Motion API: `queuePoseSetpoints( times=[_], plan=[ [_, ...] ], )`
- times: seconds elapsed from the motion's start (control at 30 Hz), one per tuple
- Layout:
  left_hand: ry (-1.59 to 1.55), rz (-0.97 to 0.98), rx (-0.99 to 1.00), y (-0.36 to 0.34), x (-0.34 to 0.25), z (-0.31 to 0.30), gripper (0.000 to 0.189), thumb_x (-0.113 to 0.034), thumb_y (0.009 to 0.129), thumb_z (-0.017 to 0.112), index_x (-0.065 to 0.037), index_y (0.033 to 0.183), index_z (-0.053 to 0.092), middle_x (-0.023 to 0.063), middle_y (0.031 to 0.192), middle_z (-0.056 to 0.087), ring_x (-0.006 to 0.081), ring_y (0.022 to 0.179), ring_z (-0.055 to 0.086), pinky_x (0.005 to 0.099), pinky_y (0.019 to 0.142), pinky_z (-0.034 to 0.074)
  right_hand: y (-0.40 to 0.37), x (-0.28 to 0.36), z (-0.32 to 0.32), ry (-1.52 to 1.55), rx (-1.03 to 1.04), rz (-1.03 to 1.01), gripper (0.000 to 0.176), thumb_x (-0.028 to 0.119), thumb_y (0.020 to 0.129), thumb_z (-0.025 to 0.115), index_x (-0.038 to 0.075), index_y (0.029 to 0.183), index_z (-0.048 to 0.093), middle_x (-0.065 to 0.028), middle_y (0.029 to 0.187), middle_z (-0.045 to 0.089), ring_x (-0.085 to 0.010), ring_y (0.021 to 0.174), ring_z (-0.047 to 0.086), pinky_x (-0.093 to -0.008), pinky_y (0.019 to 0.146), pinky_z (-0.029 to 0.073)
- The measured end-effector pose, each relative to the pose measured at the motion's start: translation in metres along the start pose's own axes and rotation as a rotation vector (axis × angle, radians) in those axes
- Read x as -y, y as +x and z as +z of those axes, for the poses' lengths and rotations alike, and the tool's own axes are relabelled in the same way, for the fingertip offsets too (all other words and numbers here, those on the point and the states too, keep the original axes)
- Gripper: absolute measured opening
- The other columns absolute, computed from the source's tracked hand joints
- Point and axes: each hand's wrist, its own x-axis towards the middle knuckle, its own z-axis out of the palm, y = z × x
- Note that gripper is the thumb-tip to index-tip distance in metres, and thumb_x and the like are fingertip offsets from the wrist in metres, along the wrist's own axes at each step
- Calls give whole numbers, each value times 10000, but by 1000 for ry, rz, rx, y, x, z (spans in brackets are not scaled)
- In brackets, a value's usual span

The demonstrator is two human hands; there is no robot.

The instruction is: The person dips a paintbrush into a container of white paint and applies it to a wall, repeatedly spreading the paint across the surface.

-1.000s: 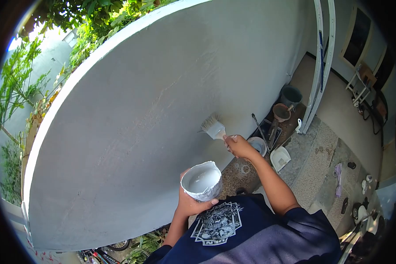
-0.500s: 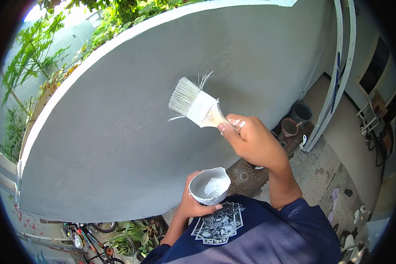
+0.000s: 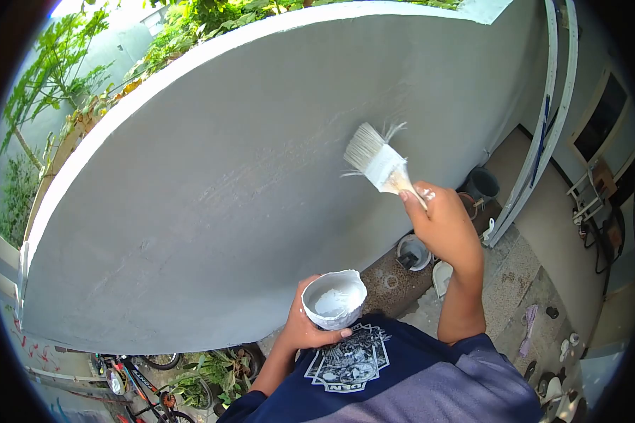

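My right hand (image 3: 444,218) grips the wooden handle of a wide paintbrush (image 3: 384,166). Its pale bristles point up and left, with a few stray ones splayed at the sides, and overlap the grey wall (image 3: 261,176) in this view. White paint spots mark the hand near the thumb. Held low in front of my chest, a paint-smeared bowl (image 3: 334,299) rests in my left hand (image 3: 307,321), fingers wrapped round its side and the thumb near its base. White paint lies in the bottom of the bowl.
Along the wall's top runs a white edge (image 3: 190,60), with plants behind. White ladder rails (image 3: 540,134) stand at the right. Near the wall's foot are a dark bucket (image 3: 482,183) and a paint-stained tub (image 3: 414,252). A bicycle (image 3: 144,388) and potted plants (image 3: 215,374) are at lower left.
The paintbrush and my right hand have moved right and slightly down across the wall view. My left hand keeps the bowl nearly in place. The tub by the wall has come into view.
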Motion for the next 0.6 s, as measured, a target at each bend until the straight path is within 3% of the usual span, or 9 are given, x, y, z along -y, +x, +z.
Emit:
queuePoseSetpoints(
  times=[0.17, 0.2, 0.3, 0.33, 0.37, 0.47, 0.53, 0.6],
  plan=[
    [22, 23, 97, -2, 1, -21, 1053, -254, 609, 972, -27, 1433, 356, 171, 1364, 519, 284, 1288, 535, 433, 1086, 416, 4, 3, 32, -72, -6, 12, 347, 248, 992, 596, -72, 861, 613, -237, 633, 529, -320, 528, 478, -427, 580, 429],
    [19, 35, 95, -3, -1, -25, 1052, -250, 610, 972, -27, 1432, 355, 171, 1369, 515, 280, 1285, 538, 430, 1085, 417, -6, 0, 29, -8, -76, -20, 352, 263, 1015, 584, -54, 870, 630, -153, 610, 561, -219, 515, 482, -374, 543, 408],
    [-42, -18, 91, -12, 3, -35, 1046, -255, 617, 970, -29, 1433, 356, 173, 1367, 517, 279, 1285, 541, 430, 1086, 416, -25, -2, 12, 203, -122, 60, 384, 281, 1037, 566, -44, 838, 612, -92, 617, 553, -174, 566, 542, -352, 561, 430],
    [-43, -19, 104, -13, 5, -40, 1046, -255, 617, 970, -29, 1433, 356, 173, 1367, 517, 279, 1285, 541, 430, 1086, 416, -26, -3, 9, 374, -115, 147, 385, 317, 1061, 548, -9, 871, 626, 13, 649, 491, -44, 612, 437, -256, 544, 373],
    [-29, -21, 131, -15, 7, -43, 1046, -262, 619, 970, -28, 1433, 357, 171, 1362, 519, 279, 1280, 545, 430, 1085, 418, -24, -1, 8, 512, -161, 142, 365, 341, 1072, 528, 25, 918, 627, 36, 649, 483, -27, 584, 423, -215, 522, 348],
    [4, -19, 186, -17, 4, -53, 1045, -275, 623, 970, -23, 1430, 357, 170, 1352, 522, 277, 1273, 549, 430, 1082, 423, -6, -10, 17, 691, -276, 83, 369, 362, 1077, 510, 34, 946, 617, 33, 653, 487, -30, 542, 415, -207, 490, 335],
    [-31, -52, 182, -22, 2, -55, 1047, -287, 621, 972, -5, 1420, 357, 173, 1344, 525, 277, 1272, 550, 431, 1075, 432, 11, -25, 32, 887, -237, 26, 390, 391, 1080, 491, 41, 954, 607, 40, 642, 483, -37, 501, 401, -215, 459, 319],
    [-8, -52, 176, -29, 6, -61, 1051, -286, 618, 974, 1, 1415, 352, 174, 1343, 526, 278, 1272, 550, 431, 1073, 434, 26, -41, 51, 731, -104, 177, 427, 437, 1072, 489, 54, 914, 593, 49, 630, 462, -33, 489, 376, -217, 455, 310]
  ],
)
